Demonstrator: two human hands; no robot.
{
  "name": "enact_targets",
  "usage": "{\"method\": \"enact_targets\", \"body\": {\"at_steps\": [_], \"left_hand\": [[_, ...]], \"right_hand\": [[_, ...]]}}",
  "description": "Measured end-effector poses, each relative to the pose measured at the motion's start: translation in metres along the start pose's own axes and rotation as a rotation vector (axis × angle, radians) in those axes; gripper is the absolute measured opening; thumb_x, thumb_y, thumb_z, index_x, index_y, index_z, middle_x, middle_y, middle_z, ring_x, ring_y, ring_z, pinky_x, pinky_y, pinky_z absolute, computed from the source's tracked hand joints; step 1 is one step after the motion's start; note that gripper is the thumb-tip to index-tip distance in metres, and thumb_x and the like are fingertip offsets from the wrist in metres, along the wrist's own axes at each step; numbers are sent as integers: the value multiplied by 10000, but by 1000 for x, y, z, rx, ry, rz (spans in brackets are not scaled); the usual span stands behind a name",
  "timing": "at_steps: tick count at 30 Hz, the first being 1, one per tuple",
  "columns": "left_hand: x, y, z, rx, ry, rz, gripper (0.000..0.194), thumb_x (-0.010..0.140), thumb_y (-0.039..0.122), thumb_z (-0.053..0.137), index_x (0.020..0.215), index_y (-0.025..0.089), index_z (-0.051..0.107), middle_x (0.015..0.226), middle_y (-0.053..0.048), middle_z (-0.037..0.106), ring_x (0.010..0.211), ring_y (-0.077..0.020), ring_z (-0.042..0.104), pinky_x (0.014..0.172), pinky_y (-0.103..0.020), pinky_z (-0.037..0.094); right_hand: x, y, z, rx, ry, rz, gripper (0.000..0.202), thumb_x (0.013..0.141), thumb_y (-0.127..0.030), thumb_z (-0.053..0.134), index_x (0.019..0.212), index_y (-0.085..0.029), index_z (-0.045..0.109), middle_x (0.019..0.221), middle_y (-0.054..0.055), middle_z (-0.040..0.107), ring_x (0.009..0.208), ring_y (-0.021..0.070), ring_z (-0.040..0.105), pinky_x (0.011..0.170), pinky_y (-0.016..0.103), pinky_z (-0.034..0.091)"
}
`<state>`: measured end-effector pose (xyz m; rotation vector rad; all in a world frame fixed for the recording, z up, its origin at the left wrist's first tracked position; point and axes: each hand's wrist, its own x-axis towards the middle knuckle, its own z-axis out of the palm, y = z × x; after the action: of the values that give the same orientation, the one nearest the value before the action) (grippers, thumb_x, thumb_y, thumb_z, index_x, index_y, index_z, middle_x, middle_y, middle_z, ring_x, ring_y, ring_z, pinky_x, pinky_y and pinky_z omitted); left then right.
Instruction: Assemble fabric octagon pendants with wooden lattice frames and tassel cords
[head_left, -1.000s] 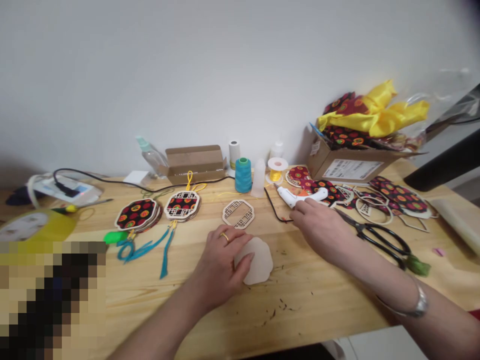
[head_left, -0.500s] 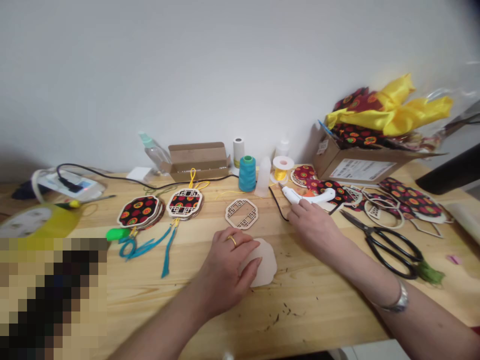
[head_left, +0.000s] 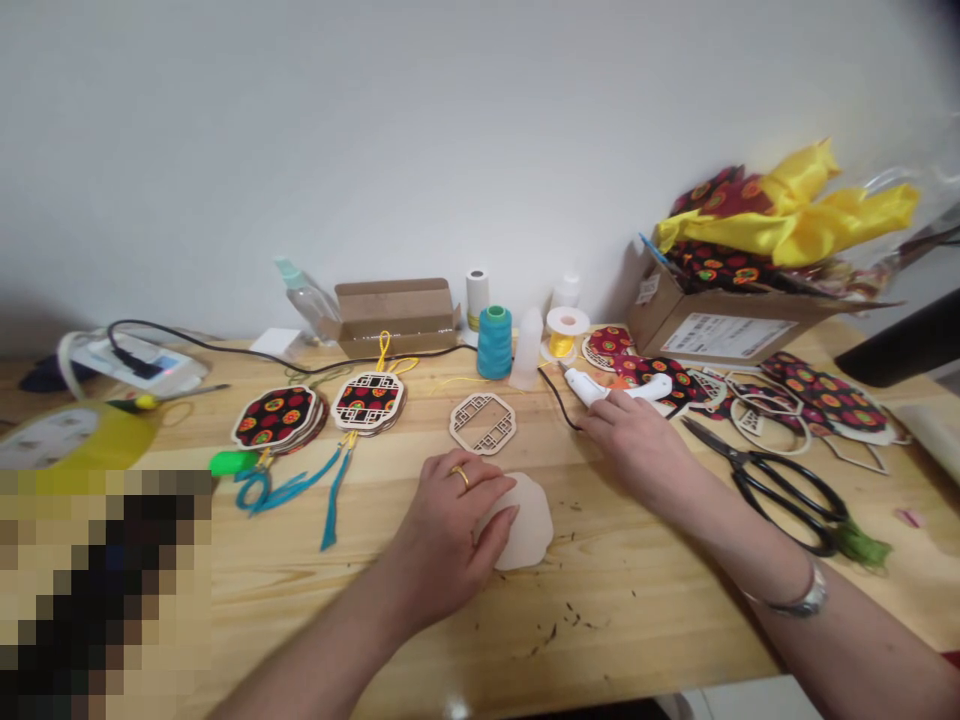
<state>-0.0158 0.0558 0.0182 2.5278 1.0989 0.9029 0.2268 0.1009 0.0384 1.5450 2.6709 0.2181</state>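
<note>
My left hand (head_left: 457, 530), a gold ring on one finger, is closed over the left side of a pale, scallop-edged flat plate (head_left: 527, 525) on the table. Its thumb and fingertips press on the plate. Farther right, my right hand (head_left: 645, 450) has its curled fingers against a white glue gun (head_left: 619, 388) lying on the tabletop; the hand partly hides the gun. A wooden lattice frame (head_left: 459, 437) of similar outline lies just beyond my left hand. Fabric-faced lattice ornaments (head_left: 367, 403) with blue tassels lie to the left.
Large black scissors (head_left: 795, 490) lie beside my right forearm. Behind stand a teal thread cone (head_left: 495, 343), a translucent bottle (head_left: 528, 350) and a yellow thread spool (head_left: 567, 330). Patterned fabric pieces (head_left: 832, 400) lie before a cardboard box (head_left: 720, 320). A power strip (head_left: 135, 365) sits at left.
My right hand has shifted slightly rightward at the glue gun, with its fingers still against it. My left hand stays on the plate. The view has moved a little.
</note>
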Motion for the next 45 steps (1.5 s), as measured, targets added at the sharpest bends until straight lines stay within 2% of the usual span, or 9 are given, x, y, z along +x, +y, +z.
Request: {"method": "enact_targets", "body": {"at_steps": [8,13,16,20,27,35,38,42,45], "left_hand": [[-2,1,-1,-1,0,-15,210,836,154,552,1030,147,633,975,-81,660,973,-232,519,880,-435,427],[-1,2,-1,-1,-4,-20,204,840,155,544,1024,150,633,972,-80,663,972,-235,520,885,-440,425],[-1,2,-1,-2,-12,-23,206,843,161,542,1028,152,633,979,-80,663,974,-236,519,885,-443,423],[-1,1,-1,5,-8,-17,207,846,167,540,1030,155,632,979,-81,662,975,-238,522,882,-443,426],[-1,2,0,6,-18,-23,205,849,172,538,1031,162,632,977,-79,665,975,-237,520,877,-449,425],[0,0,-1,1,0,-19,194,839,169,555,1012,156,641,966,-76,675,957,-231,528,880,-442,422],[-1,0,-1,1,12,-23,189,835,167,557,1003,153,644,961,-73,680,954,-229,527,876,-438,423],[0,-2,-1,12,22,-30,181,847,169,544,999,160,641,960,-70,684,947,-222,532,870,-432,427],[0,-3,-1,23,29,-33,181,861,167,521,997,172,640,956,-68,688,945,-222,539,866,-430,431]], "right_hand": [[0,5,11,62,96,-43,207,790,-47,492,884,-115,663,881,113,649,828,226,492,740,326,362],[-2,2,23,136,194,50,387,783,-38,463,1143,-115,584,922,110,645,871,229,512,760,317,377],[-3,2,24,201,199,8,500,733,-8,478,1206,-153,546,962,90,632,905,223,500,773,307,375],[-4,4,21,228,180,-67,396,702,-12,533,1059,-159,623,956,83,616,905,221,467,788,308,363],[-2,4,16,82,196,-155,136,815,-60,530,815,-143,638,818,90,596,798,201,434,693,292,334],[1,5,15,-69,215,-260,185,816,-27,506,705,-134,610,692,76,586,698,185,441,640,297,318],[1,7,17,24,229,-248,168,843,-59,501,775,-124,640,738,83,630,719,188,490,665,298,366],[-2,5,13,285,357,-181,186,885,-119,483,835,-128,662,1072,142,654,913,211,568,782,344,432],[-11,-5,-7,733,341,-141,215,910,-157,469,825,-155,666,892,77,681,822,150,607,733,273,465]]}}
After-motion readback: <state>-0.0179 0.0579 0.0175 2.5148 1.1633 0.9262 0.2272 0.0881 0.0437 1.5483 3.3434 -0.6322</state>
